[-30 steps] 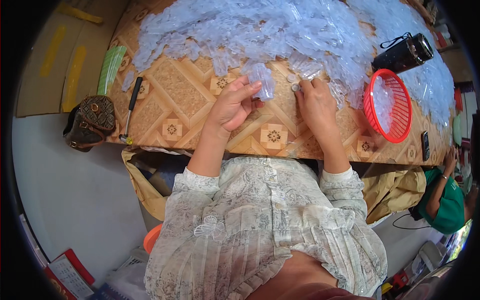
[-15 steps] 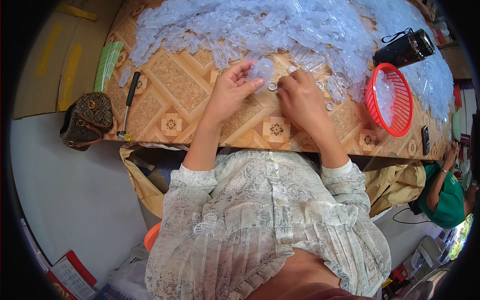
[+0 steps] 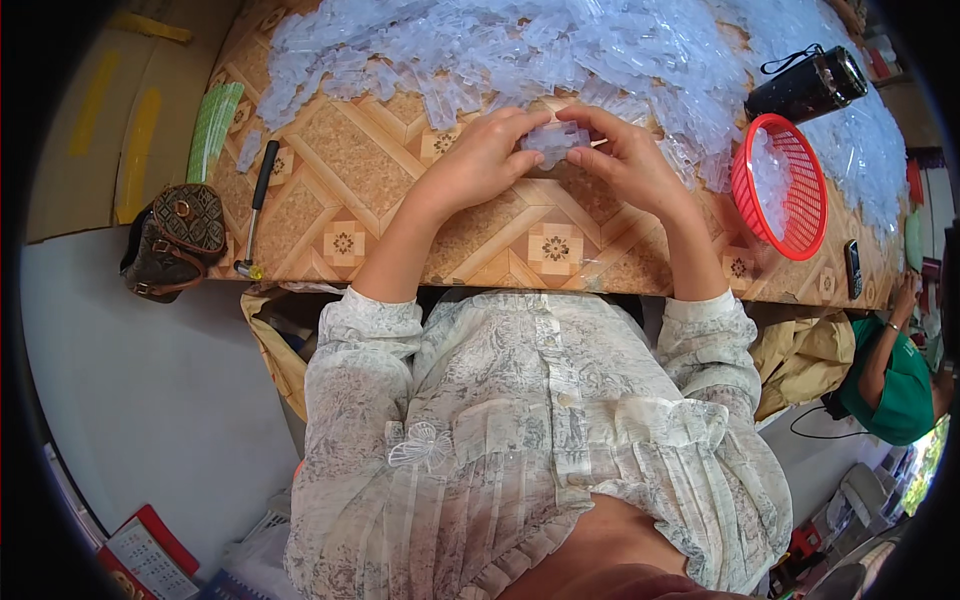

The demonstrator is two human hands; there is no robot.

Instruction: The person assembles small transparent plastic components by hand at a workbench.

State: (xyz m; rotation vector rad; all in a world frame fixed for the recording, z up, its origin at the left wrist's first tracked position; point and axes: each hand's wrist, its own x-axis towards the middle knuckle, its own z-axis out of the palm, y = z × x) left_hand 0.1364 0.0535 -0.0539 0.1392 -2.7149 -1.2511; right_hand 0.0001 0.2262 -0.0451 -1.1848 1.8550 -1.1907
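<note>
Between my two hands is a small bluish, translucent plastic piece, held just above the patterned tabletop. My left hand pinches its left side with thumb and fingers. From the other side, my right hand has its fingers curled over the far edge and its thumb at the near edge. Just beyond the hands spreads a big heap of similar clear plastic pieces. Whether it is one piece or a few stacked together, I cannot tell. Small rings that lay by the right hand are now hidden.
A red plastic basket holding clear pieces stands at right, near a black flask and a phone. At left lie a hammer, a green sheet and a brown bag. A person in green is at far right.
My right hand has turned from the small rings on the table and taken hold of the plastic piece. My left hand has moved slightly right and lower with it.
</note>
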